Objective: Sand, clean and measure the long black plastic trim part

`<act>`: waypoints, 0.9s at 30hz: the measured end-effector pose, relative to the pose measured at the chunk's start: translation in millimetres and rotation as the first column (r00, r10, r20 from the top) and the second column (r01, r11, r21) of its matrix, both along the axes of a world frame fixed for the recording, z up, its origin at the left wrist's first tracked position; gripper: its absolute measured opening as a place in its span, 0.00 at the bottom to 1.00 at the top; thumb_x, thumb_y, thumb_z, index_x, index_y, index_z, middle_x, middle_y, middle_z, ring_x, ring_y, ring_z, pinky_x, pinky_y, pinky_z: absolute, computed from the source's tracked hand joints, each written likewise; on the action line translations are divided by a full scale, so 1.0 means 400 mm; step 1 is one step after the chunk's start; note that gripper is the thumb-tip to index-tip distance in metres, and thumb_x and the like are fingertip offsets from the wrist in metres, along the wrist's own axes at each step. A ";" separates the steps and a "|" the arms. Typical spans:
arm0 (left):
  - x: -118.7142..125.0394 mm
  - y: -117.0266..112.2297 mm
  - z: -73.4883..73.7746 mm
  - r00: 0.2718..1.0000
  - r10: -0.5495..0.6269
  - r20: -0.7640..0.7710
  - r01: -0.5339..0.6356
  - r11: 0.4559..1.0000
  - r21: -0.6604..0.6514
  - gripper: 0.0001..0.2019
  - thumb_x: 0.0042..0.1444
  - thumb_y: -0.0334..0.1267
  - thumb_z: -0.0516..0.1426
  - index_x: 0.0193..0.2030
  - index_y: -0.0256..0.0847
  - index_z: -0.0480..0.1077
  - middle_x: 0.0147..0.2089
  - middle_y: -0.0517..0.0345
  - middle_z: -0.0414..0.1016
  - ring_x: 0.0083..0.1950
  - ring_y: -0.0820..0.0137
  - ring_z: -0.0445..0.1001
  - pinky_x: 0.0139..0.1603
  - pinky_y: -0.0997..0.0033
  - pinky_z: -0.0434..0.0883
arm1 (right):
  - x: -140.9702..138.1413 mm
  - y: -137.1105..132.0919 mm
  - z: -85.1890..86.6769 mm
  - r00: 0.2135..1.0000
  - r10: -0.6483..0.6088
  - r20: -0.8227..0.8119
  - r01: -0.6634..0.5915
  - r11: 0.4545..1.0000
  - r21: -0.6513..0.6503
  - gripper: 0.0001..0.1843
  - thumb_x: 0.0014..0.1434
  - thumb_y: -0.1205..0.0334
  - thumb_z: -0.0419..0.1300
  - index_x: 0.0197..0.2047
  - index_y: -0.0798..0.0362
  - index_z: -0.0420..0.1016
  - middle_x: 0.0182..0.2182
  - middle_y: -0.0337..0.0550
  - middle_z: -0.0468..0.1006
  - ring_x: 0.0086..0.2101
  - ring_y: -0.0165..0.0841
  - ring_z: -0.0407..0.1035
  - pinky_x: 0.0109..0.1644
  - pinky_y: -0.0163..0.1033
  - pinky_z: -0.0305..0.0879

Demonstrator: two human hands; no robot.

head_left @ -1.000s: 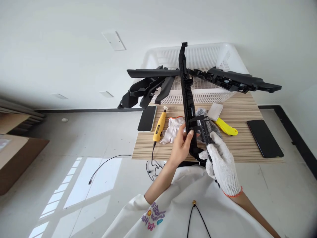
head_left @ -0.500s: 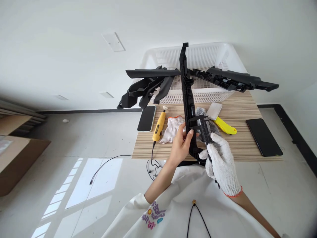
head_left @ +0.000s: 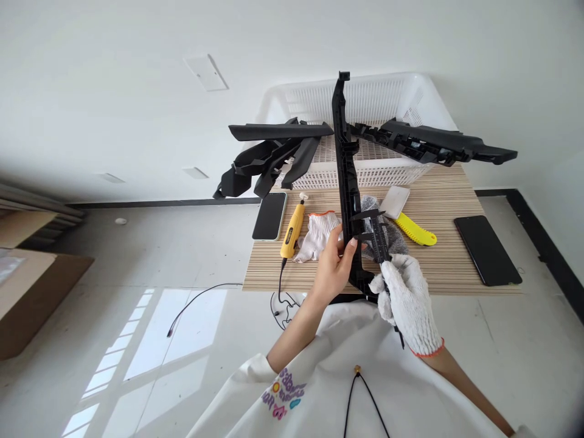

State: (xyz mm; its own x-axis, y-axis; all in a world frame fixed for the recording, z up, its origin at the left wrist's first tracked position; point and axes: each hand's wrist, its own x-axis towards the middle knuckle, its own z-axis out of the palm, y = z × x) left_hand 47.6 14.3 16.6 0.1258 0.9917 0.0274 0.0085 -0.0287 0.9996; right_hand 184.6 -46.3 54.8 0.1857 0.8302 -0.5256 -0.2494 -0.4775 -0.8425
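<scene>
A long black plastic trim piece (head_left: 347,176) stands nearly upright in the picture, its ribbed side showing. Bare, my left hand (head_left: 333,264) grips it near its lower end, thumb on the right edge. My right hand (head_left: 408,298), in a white knit glove with an orange cuff, is closed around a black vernier caliper (head_left: 379,240). The caliper's jaws point left and lie at the trim piece's right edge, just above my left thumb; whether they touch it I cannot tell. Part of the caliper's beam is hidden by the glove.
Behind stands a white plastic basket (head_left: 387,173), with black trim pieces (head_left: 274,152) across its left and more trim (head_left: 438,143) on its right. On the table (head_left: 438,267) lie a yellow rotary tool (head_left: 292,231), a white glove (head_left: 319,234), a yellow-handled scraper (head_left: 415,231), grey cloth, and two phones (head_left: 487,249).
The caliper and my gloved right hand have shifted very slightly, the fingers sitting a little lower on the caliper. My left hand keeps its hold on the trim piece. The view has tilted a little.
</scene>
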 end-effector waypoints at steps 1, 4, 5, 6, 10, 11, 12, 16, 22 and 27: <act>0.000 0.000 0.000 1.000 0.002 0.000 -0.002 1.000 0.000 0.23 0.69 0.50 0.53 0.66 0.44 0.59 0.44 0.50 0.82 0.45 0.63 0.82 0.31 0.73 0.74 | 0.000 0.001 0.001 1.000 -0.001 -0.008 0.001 1.000 -0.003 0.27 0.58 0.38 0.62 0.49 0.45 0.59 0.22 0.27 0.72 0.11 0.24 0.57 0.11 0.27 0.49; -0.001 0.001 0.001 1.000 0.015 -0.014 -0.015 1.000 -0.004 0.23 0.69 0.50 0.53 0.67 0.44 0.59 0.43 0.50 0.83 0.44 0.64 0.82 0.31 0.73 0.74 | -0.003 0.000 0.006 1.000 -0.015 -0.017 0.016 1.000 0.007 0.27 0.58 0.36 0.62 0.50 0.45 0.62 0.23 0.30 0.73 0.12 0.24 0.57 0.11 0.27 0.49; -0.001 0.002 0.001 1.000 0.019 -0.022 -0.019 1.000 -0.005 0.23 0.69 0.50 0.53 0.67 0.44 0.59 0.43 0.50 0.83 0.43 0.64 0.82 0.31 0.73 0.74 | -0.005 -0.001 0.007 1.000 -0.024 -0.016 0.024 1.000 0.009 0.28 0.58 0.36 0.62 0.50 0.45 0.62 0.23 0.30 0.74 0.12 0.23 0.57 0.12 0.27 0.49; -0.002 0.003 0.001 0.999 0.020 -0.026 -0.020 1.000 -0.006 0.24 0.69 0.50 0.53 0.67 0.43 0.59 0.43 0.50 0.83 0.44 0.64 0.82 0.32 0.73 0.75 | -0.006 -0.002 0.008 0.999 -0.036 -0.015 0.036 0.999 0.003 0.28 0.57 0.35 0.62 0.51 0.45 0.63 0.23 0.31 0.74 0.12 0.23 0.57 0.12 0.26 0.50; -0.011 0.001 -0.005 0.998 -0.051 0.032 0.051 0.999 0.003 0.28 0.67 0.50 0.57 0.69 0.43 0.56 0.50 0.47 0.82 0.52 0.61 0.81 0.43 0.66 0.78 | -0.009 -0.003 0.010 0.994 -0.103 -0.032 0.101 0.994 -0.035 0.31 0.55 0.35 0.65 0.53 0.45 0.65 0.23 0.32 0.74 0.15 0.22 0.58 0.14 0.25 0.53; -0.015 -0.001 -0.007 0.995 -0.088 0.044 0.087 0.996 0.019 0.30 0.66 0.49 0.58 0.70 0.44 0.55 0.53 0.46 0.81 0.55 0.60 0.80 0.49 0.63 0.78 | -0.008 -0.003 0.010 0.993 -0.113 -0.031 0.112 0.993 -0.035 0.32 0.54 0.35 0.65 0.54 0.45 0.66 0.23 0.32 0.74 0.14 0.22 0.58 0.14 0.25 0.53; -0.019 -0.003 -0.009 0.991 -0.128 0.046 0.126 0.991 0.041 0.33 0.64 0.48 0.60 0.71 0.44 0.54 0.56 0.45 0.79 0.59 0.59 0.78 0.53 0.60 0.77 | -0.007 -0.002 0.009 0.993 -0.117 -0.028 0.117 0.993 -0.030 0.32 0.54 0.36 0.66 0.54 0.45 0.66 0.23 0.32 0.74 0.14 0.22 0.58 0.14 0.26 0.52; -0.030 -0.011 -0.016 0.977 -0.215 -0.003 0.214 0.969 0.120 0.41 0.60 0.45 0.65 0.74 0.46 0.49 0.63 0.42 0.74 0.64 0.56 0.73 0.60 0.55 0.74 | -0.004 -0.003 0.007 0.994 -0.104 -0.039 0.103 0.994 -0.018 0.31 0.55 0.37 0.65 0.55 0.45 0.67 0.23 0.32 0.73 0.13 0.22 0.58 0.14 0.27 0.53; -0.035 -0.021 0.016 0.990 -0.122 0.068 0.109 0.978 0.177 0.35 0.64 0.44 0.61 0.73 0.48 0.51 0.61 0.45 0.75 0.64 0.57 0.73 0.59 0.57 0.75 | -0.005 -0.028 0.021 0.989 -0.151 0.006 0.148 0.976 0.158 0.30 0.60 0.41 0.63 0.62 0.42 0.67 0.21 0.31 0.71 0.15 0.23 0.60 0.15 0.26 0.54; -0.085 -0.070 0.152 0.995 0.027 0.099 -0.042 0.989 0.143 0.25 0.64 0.47 0.60 0.68 0.55 0.65 0.59 0.52 0.78 0.60 0.54 0.77 0.54 0.52 0.81 | 0.046 -0.003 0.032 0.916 -0.383 0.115 0.335 0.892 0.304 0.27 0.60 0.44 0.63 0.59 0.42 0.68 0.23 0.32 0.74 0.13 0.25 0.59 0.12 0.28 0.53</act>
State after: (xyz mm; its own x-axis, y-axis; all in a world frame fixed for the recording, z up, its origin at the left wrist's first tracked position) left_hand 13.5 -13.9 77.3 0.0813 0.9801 0.1813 -0.0843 -0.1744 0.9810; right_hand 202.8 -47.7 67.5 0.5633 0.7956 -0.2231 -0.2040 -0.1277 -0.9706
